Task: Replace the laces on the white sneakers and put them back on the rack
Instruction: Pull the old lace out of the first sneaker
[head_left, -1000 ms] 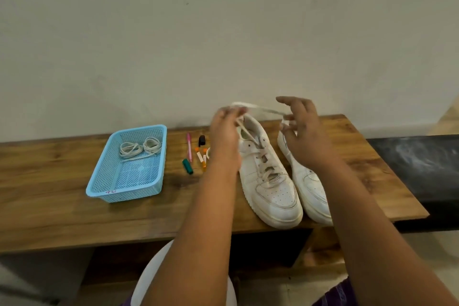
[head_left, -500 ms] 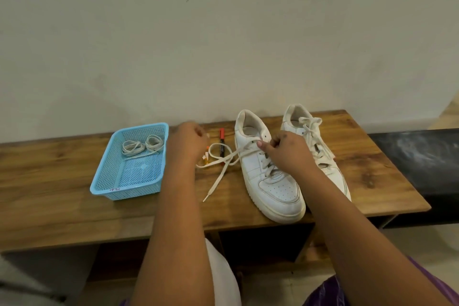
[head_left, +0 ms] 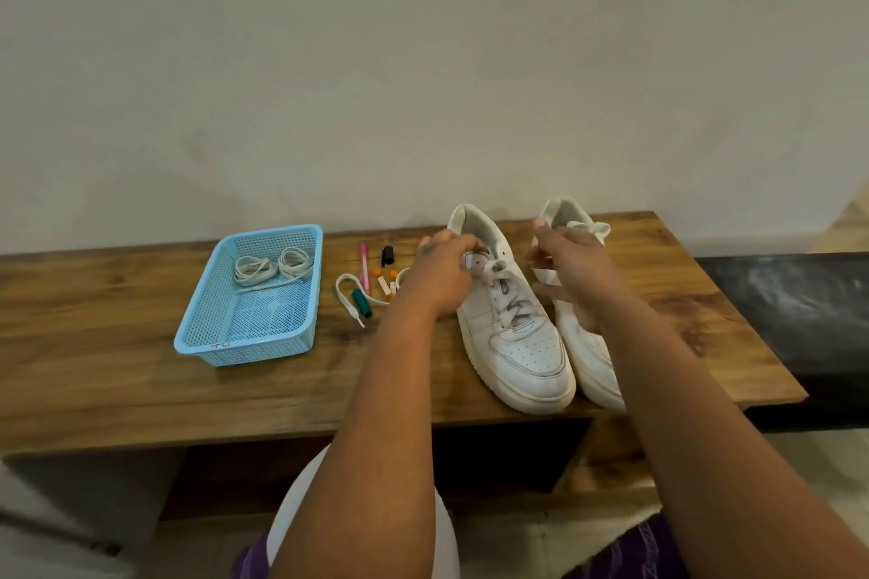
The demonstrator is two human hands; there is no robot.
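Two white sneakers stand side by side on the wooden table (head_left: 141, 390), toes toward me. My left hand (head_left: 442, 277) pinches the old lace at the top eyelets of the left sneaker (head_left: 526, 353). That lace's loose end (head_left: 348, 301) trails left across the table in a loop. My right hand (head_left: 573, 273) lies over the right sneaker (head_left: 592, 357), thumb and fingers curled at its inner wall. The right sneaker's own lace (head_left: 592, 228) is still tied near its collar. Two coiled laces (head_left: 272, 268) lie in the blue basket (head_left: 244, 353).
A pink pen (head_left: 363, 266), a black cap (head_left: 386, 255), a green cap (head_left: 362, 302) and small orange pieces (head_left: 386, 280) lie between basket and sneakers. A dark bench (head_left: 790, 310) adjoins the table on the right. The wall runs close behind. A white stool (head_left: 291, 512) is below.
My left hand came back from the table's middle to the left sneaker's top eyelets. My right hand left that sneaker's laces and moved right onto the other sneaker.
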